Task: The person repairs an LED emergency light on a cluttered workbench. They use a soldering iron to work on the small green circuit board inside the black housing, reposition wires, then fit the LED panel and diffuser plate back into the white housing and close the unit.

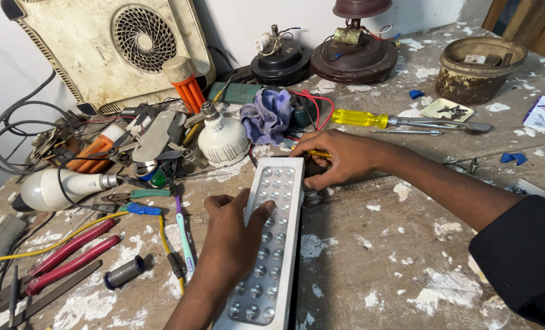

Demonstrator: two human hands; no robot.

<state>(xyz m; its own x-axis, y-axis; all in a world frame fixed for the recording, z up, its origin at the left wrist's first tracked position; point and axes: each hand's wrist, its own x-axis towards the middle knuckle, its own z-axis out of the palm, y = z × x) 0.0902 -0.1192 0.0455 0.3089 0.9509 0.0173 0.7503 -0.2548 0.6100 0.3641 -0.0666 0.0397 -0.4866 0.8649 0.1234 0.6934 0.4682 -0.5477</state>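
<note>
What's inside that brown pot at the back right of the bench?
The brown pot holds a few small dark and pale pieces near its rim; its wall hides whatever lies deeper.
</note>
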